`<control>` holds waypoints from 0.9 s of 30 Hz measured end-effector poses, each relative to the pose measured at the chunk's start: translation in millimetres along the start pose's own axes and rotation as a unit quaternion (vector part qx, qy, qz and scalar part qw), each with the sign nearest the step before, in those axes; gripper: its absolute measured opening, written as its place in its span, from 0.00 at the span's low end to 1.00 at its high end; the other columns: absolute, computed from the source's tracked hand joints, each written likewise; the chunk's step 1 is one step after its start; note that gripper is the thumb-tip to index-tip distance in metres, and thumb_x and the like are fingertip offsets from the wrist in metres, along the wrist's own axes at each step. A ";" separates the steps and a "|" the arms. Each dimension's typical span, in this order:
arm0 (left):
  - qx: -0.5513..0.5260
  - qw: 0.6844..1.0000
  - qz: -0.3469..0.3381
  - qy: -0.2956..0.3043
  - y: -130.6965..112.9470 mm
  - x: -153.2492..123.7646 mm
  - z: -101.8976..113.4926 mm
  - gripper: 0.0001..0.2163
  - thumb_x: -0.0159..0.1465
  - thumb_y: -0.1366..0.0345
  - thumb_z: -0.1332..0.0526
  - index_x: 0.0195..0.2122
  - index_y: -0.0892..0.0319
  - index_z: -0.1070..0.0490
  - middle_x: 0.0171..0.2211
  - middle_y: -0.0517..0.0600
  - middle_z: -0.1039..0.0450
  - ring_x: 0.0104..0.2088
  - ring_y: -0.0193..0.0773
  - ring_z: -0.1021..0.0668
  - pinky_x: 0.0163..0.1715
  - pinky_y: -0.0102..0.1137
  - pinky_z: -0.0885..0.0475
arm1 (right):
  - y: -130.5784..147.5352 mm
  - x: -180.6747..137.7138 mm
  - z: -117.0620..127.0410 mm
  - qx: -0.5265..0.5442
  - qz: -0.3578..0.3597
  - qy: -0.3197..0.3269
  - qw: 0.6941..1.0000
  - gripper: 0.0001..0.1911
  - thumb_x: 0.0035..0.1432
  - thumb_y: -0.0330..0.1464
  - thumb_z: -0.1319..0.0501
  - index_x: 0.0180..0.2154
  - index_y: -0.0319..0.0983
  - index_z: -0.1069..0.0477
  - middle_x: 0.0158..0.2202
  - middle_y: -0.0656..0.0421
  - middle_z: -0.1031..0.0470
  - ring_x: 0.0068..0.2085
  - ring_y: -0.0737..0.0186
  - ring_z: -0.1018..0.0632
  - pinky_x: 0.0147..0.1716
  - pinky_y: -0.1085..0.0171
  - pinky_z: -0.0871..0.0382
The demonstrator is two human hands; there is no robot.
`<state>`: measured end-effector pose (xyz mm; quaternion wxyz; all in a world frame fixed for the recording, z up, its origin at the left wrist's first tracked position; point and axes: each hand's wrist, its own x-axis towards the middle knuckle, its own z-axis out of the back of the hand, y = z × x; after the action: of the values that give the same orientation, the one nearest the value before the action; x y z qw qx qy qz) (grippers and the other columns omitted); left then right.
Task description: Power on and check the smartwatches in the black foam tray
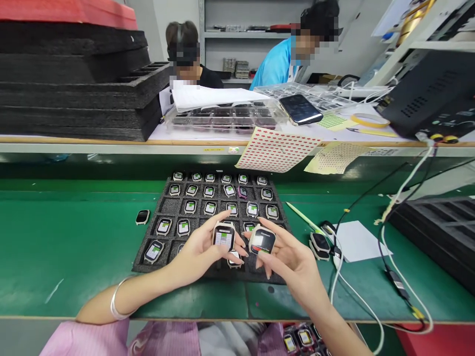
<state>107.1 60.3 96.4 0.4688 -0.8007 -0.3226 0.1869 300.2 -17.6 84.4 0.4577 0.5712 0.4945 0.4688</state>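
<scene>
My left hand (208,242) is closed around a smartwatch (223,236) without a strap, its lit screen facing up. Another strapless smartwatch (262,241) sits between the fingers and thumb of my right hand (289,252), its screen mostly dark with a strip of red and green low down. Both hands hover over the near part of a black foam tray (168,207). Rows of similar watches with lit white and green screens fill many of its pockets; a purple-cased one (242,192) lies in the second row. My hands hide some near pockets.
Left of the tray lies one dark watch (142,217). To the right are a green pen (300,215), two stacked watches (319,245), white paper (361,241) and cables (399,198). A shelf behind holds stacked foam trays (74,99) and a phone (300,109). Two people sit beyond.
</scene>
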 end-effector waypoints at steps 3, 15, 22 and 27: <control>-0.014 1.000 -0.019 -0.001 2.8 -1.0 0.7 0.33 0.58 0.73 0.34 0.63 0.59 0.46 0.41 0.54 0.27 0.40 0.41 0.22 0.42 0.38 0.23 | -1.6 0.8 -1.3 0.006 0.008 -0.004 1.000 0.25 0.60 0.28 0.36 0.58 0.47 0.35 0.36 0.56 0.23 0.27 0.65 0.25 0.20 0.70 0.29; 0.045 0.998 -0.030 -0.020 2.6 -5.3 0.1 0.27 0.62 0.68 0.36 0.61 0.56 0.42 0.40 0.52 0.27 0.39 0.40 0.22 0.41 0.36 0.22 | 1.7 0.2 -10.0 0.012 0.003 -0.036 0.999 0.15 0.64 0.34 0.40 0.52 0.44 0.28 0.33 0.56 0.22 0.21 0.66 0.25 0.16 0.69 0.32; 0.065 0.997 -0.017 -0.049 -2.3 -0.7 -2.8 0.23 0.64 0.63 0.38 0.58 0.62 0.40 0.31 0.50 0.26 0.30 0.37 0.22 0.30 0.31 0.22 | -3.9 0.1 -6.3 0.014 0.002 -0.005 1.000 0.17 0.64 0.39 0.42 0.53 0.42 0.28 0.26 0.58 0.24 0.22 0.61 0.25 0.16 0.66 0.31; 0.074 0.995 -0.018 -0.059 -3.0 1.4 -0.6 0.24 0.63 0.64 0.37 0.59 0.62 0.40 0.33 0.51 0.27 0.31 0.38 0.22 0.30 0.33 0.22 | -1.5 -2.0 -5.7 0.030 -0.004 0.028 0.999 0.21 0.62 0.33 0.38 0.57 0.44 0.31 0.38 0.54 0.21 0.27 0.61 0.23 0.19 0.66 0.30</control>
<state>107.5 61.9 99.3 0.5103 -0.7455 -0.3493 0.2486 294.2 -19.1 83.5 0.4284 0.5689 0.5233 0.4680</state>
